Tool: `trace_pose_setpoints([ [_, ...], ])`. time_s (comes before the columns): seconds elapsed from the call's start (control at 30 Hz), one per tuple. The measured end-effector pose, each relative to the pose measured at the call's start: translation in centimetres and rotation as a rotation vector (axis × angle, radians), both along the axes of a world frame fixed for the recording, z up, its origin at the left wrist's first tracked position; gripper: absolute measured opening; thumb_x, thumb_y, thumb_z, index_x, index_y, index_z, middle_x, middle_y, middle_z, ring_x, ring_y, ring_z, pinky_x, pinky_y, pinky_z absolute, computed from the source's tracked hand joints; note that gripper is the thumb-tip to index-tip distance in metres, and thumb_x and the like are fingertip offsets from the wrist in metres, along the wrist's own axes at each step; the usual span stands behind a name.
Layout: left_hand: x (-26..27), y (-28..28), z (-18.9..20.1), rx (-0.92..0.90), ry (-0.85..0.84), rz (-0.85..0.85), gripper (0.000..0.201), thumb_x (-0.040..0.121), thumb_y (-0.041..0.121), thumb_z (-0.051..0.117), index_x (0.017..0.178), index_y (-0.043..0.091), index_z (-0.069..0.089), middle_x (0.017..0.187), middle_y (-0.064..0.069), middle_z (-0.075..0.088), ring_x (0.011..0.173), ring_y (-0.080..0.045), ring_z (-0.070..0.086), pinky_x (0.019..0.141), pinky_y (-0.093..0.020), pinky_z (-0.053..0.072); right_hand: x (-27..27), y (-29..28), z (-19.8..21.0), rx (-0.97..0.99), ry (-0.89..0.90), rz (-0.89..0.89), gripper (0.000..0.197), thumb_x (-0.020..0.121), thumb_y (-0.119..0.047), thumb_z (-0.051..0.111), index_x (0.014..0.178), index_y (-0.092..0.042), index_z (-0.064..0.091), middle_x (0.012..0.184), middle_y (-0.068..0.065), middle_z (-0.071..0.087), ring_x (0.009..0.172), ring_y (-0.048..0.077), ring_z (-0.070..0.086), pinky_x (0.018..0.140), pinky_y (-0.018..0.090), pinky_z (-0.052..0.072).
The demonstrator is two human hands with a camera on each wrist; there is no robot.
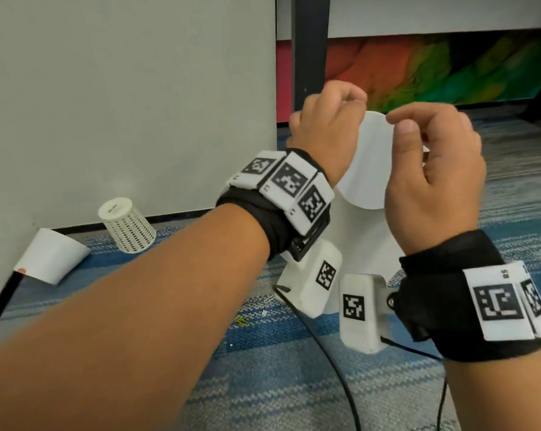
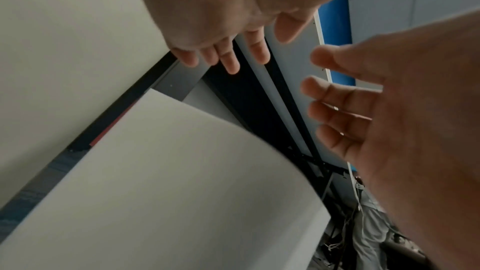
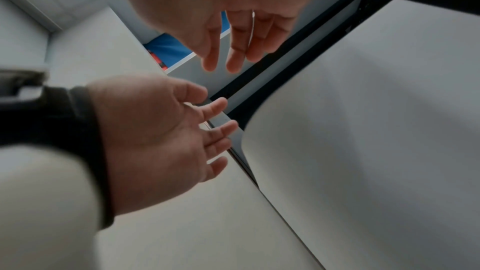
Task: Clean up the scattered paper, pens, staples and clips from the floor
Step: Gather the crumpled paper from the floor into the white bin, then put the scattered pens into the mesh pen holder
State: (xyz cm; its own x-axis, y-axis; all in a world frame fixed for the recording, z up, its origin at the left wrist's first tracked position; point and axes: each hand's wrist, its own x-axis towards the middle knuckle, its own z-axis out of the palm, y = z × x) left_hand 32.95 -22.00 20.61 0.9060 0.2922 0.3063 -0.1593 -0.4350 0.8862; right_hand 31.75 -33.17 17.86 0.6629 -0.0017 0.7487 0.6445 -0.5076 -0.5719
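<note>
A white sheet of paper (image 1: 372,169) stands curled above the carpet, just behind my two raised hands. My left hand (image 1: 331,119) is at its left edge and my right hand (image 1: 418,135) at its right. In the left wrist view the left hand (image 2: 228,56) has loose, extended fingers and the paper (image 2: 182,182) bows away below them. In the right wrist view the right hand (image 3: 233,54) is also loose, clear of the paper (image 3: 363,130). Neither hand grips the sheet. Paper clips (image 1: 241,321) lie on the carpet below my left wrist.
An upturned white mesh pen cup (image 1: 126,225) and another sheet (image 1: 51,259) sit by the white panel (image 1: 123,104) at the left. A black pen (image 1: 11,284) lies beside that sheet. A dark desk leg (image 1: 309,51) rises behind. A black cable (image 1: 325,353) crosses the carpet.
</note>
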Motion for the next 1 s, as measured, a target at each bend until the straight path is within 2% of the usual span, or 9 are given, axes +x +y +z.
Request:
trace_pose_setpoints([
  [0.13,-1.8,2.6,-1.2,0.062,-0.086,-0.036,0.025,0.081,0.004,0.049,0.087,0.029,0.052,0.088,0.003,0.055,0.070,-0.020,0.056,0.062,-0.029,0.047,-0.7,0.7,-0.1,-0.010,0.014,0.092,0.014,0.089,-0.019,0.050,0.097,-0.016,0.061,0.086,-0.007,0.050,0.076,0.011,0.047,0.066,0.016,0.035],
  [0.23,-3.8,5.9,-3.0,0.103,-0.023,-0.024,0.027,0.083,0.002,0.052,0.085,0.029,0.054,0.079,0.005,0.057,0.068,-0.028,0.064,0.051,-0.021,0.043,-1.7,2.5,-0.7,-0.059,-0.008,0.174,0.010,0.085,-0.017,0.056,0.092,-0.016,0.062,0.078,-0.009,0.050,0.067,0.008,0.044,0.064,0.019,0.037],
  [0.33,-5.9,9.9,-5.5,0.179,0.083,0.024,0.024,0.085,0.009,0.055,0.083,0.033,0.057,0.083,0.002,0.060,0.070,-0.032,0.063,0.060,-0.034,0.052,-2.9,5.4,-1.8,-0.073,0.006,0.289,0.011,0.083,-0.015,0.059,0.091,-0.018,0.065,0.077,-0.008,0.053,0.064,0.003,0.044,0.066,0.010,0.036],
  [0.4,-7.2,12.7,-7.1,0.222,0.146,0.090,0.019,0.085,0.010,0.056,0.087,0.028,0.060,0.082,0.003,0.060,0.066,-0.028,0.059,0.068,-0.032,0.051,-3.5,7.6,-3.0,-0.111,0.062,0.377,0.014,0.083,-0.015,0.060,0.095,-0.018,0.066,0.082,-0.005,0.057,0.069,0.002,0.048,0.068,0.011,0.039],
  [0.5,-8.5,17.0,-9.3,0.312,0.278,0.200,0.019,0.083,0.010,0.057,0.093,0.026,0.061,0.084,0.002,0.063,0.069,-0.019,0.058,0.067,-0.025,0.046,-3.4,11.2,-5.7,-0.350,0.289,0.484,0.032,0.086,-0.023,0.059,0.118,-0.022,0.059,0.107,-0.001,0.057,0.096,0.009,0.052,0.087,0.019,0.039],
  [0.57,-9.3,20.1,-10.7,0.367,0.386,0.276,0.022,0.082,0.010,0.059,0.096,0.026,0.060,0.092,-0.002,0.064,0.079,-0.020,0.061,0.069,-0.025,0.046,-3.1,13.3,-7.9,-0.547,0.426,0.520,0.048,0.088,-0.029,0.057,0.134,-0.023,0.045,0.125,0.003,0.048,0.118,0.017,0.045,0.099,0.022,0.031],
  [0.63,-9.8,23.1,-12.1,0.432,0.479,0.345,0.026,0.080,0.013,0.062,0.103,0.025,0.059,0.101,-0.003,0.062,0.085,-0.020,0.060,0.072,-0.024,0.042,-2.9,15.0,-9.9,-0.676,0.528,0.541,0.059,0.088,-0.032,0.056,0.142,-0.025,0.033,0.135,0.005,0.040,0.126,0.023,0.037,0.106,0.030,0.029],
  [0.73,-9.9,27.5,-14.3,0.502,0.585,0.426,0.037,0.077,0.014,0.066,0.112,0.020,0.056,0.110,-0.009,0.058,0.094,-0.026,0.057,0.083,-0.029,0.042,-2.5,17.4,-12.9,-0.802,0.632,0.569,0.066,0.088,-0.034,0.056,0.146,-0.026,0.024,0.144,0.007,0.032,0.132,0.028,0.030,0.109,0.036,0.030],
  [1.0,-6.6,36.0,-19.4,0.602,0.761,0.572,0.066,0.072,0.015,0.072,0.131,0.016,0.043,0.125,-0.021,0.048,0.106,-0.038,0.055,0.088,-0.039,0.045,-1.6,20.1,-19.7,-0.857,0.721,0.629,0.060,0.089,-0.034,0.053,0.143,-0.025,0.028,0.140,0.006,0.034,0.127,0.026,0.032,0.108,0.037,0.031],
])
